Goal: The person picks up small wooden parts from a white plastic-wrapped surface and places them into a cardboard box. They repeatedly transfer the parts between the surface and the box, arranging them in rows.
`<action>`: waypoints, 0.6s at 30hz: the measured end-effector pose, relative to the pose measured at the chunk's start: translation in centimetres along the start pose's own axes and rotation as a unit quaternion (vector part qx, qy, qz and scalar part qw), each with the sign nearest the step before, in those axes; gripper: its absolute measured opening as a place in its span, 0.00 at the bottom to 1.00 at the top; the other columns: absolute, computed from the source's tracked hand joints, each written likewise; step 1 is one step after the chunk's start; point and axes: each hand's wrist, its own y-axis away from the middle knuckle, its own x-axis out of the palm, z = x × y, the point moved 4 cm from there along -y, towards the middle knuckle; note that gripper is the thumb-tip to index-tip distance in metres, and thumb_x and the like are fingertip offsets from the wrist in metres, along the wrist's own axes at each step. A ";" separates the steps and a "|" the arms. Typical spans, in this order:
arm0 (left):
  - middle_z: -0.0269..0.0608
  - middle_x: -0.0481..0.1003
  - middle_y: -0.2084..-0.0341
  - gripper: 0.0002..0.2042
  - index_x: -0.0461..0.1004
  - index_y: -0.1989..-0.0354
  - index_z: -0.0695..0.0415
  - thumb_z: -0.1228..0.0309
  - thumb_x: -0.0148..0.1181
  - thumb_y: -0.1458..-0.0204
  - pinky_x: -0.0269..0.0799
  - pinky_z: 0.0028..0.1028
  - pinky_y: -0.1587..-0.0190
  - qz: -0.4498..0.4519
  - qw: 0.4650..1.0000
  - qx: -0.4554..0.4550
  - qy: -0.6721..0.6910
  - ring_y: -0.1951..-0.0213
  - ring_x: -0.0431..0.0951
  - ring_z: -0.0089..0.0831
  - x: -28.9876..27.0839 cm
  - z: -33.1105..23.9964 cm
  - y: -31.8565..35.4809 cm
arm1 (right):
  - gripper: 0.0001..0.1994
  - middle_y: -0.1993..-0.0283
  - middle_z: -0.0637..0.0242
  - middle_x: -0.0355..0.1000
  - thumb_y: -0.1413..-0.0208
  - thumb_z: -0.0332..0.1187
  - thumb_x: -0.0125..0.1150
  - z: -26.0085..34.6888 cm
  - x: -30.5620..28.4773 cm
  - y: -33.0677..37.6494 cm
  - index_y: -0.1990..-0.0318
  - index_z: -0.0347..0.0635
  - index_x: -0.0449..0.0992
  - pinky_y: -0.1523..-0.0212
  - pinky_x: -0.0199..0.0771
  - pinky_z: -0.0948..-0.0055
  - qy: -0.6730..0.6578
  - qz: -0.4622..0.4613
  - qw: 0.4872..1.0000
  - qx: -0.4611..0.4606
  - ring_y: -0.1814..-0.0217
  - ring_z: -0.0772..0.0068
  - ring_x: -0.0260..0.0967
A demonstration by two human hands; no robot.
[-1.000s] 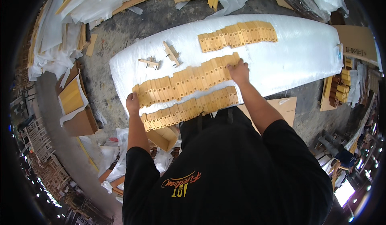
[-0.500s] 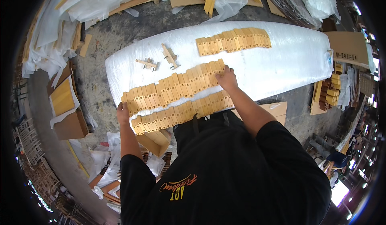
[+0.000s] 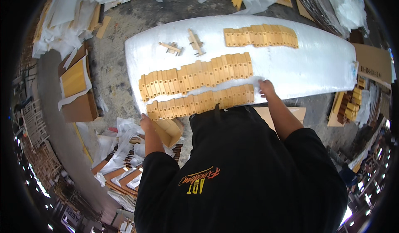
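Three rows of light wooden blocks with round holes lie side by side on a table wrapped in clear film (image 3: 307,68). My left hand (image 3: 145,120) is at the left end of the near row (image 3: 199,102); its fingers are small and partly hidden, so I cannot make out their pose. Just off that row's right end, my right hand (image 3: 266,88) has its fingers apart, holding nothing. Behind the near row lies the middle row (image 3: 195,75), with neither hand on it. The shorter far row (image 3: 262,36) sits toward the back right.
Two small wooden pieces with metal pins, one by the left (image 3: 170,48) and one beside it (image 3: 194,42), lie behind the middle row. An open cardboard box (image 3: 168,133) stands below the table's near left edge. Stacked wooden parts (image 3: 351,102) sit at the right.
Both hands have let go of the middle row's ends and come nearer, to the ends of the near row. The middle row now lies straight on the table. The view has shifted slightly.
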 end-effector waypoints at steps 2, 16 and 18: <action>0.58 0.74 0.46 0.40 0.71 0.40 0.66 0.36 0.47 0.39 0.78 0.56 0.55 0.035 0.984 -0.140 0.102 0.51 0.77 0.60 1.0 3.3 0.4 | 0.25 0.60 0.58 0.73 0.39 0.52 0.60 -2.0 0.8 1.4 0.47 0.38 0.69 0.69 0.79 0.58 -0.030 0.037 0.999 0.004 0.67 0.64 0.74; 0.58 0.67 0.42 0.43 0.63 0.38 0.67 0.46 0.73 0.52 0.86 0.53 0.61 0.111 0.952 -0.121 0.259 0.52 0.78 0.60 4.3 0.7 2.5 | 0.33 0.53 0.48 0.74 0.42 0.52 0.64 -5.1 4.0 2.7 0.43 0.30 0.65 0.65 0.82 0.58 -0.105 -0.007 0.994 -0.015 0.60 0.54 0.78; 0.58 0.69 0.45 0.44 0.56 0.35 0.65 0.50 0.74 0.51 0.85 0.51 0.63 0.092 0.952 -0.119 0.266 0.54 0.79 0.56 4.1 1.3 2.6 | 0.32 0.52 0.47 0.74 0.42 0.52 0.64 -4.0 4.7 4.2 0.44 0.32 0.66 0.64 0.83 0.59 -0.164 0.026 0.986 0.005 0.58 0.52 0.78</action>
